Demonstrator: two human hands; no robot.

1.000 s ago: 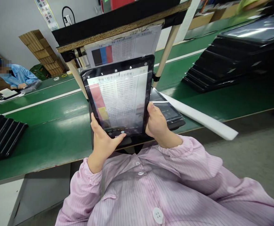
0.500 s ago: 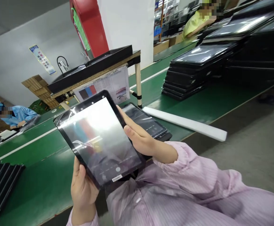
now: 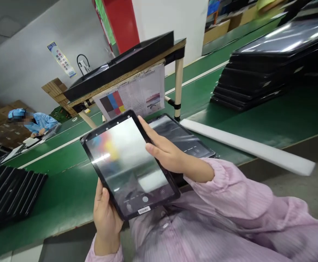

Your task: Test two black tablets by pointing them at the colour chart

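A black-framed tablet (image 3: 128, 163) is held up between my two hands, its lit screen showing a camera view with blurred colour patches. My left hand (image 3: 106, 209) grips the lower left edge, thumb in front and fingers partly hidden behind. Round the right edge, higher up, my right hand (image 3: 166, 151) is closed, with its thumb at the border. A small white label (image 3: 144, 210) sits on the tablet's bottom edge. Behind it a printed sheet with colour blocks (image 3: 131, 96) hangs from a small stand. A second tablet (image 3: 182, 136) lies on the green bench, partly covered by my right hand.
A white foam bar (image 3: 246, 147) lies across the green bench (image 3: 74, 189) at right. Stacks of black trays stand at right (image 3: 246, 80) and left (image 3: 14, 193). The stand (image 3: 179, 76) carries a black tray (image 3: 120, 63). A person in blue (image 3: 40, 123) sits far left.
The view has shifted, so the stand and the right stack look closer. On the tablet's screen the colour patches have moved up and a white shape appears low down. Both hands keep their grip.
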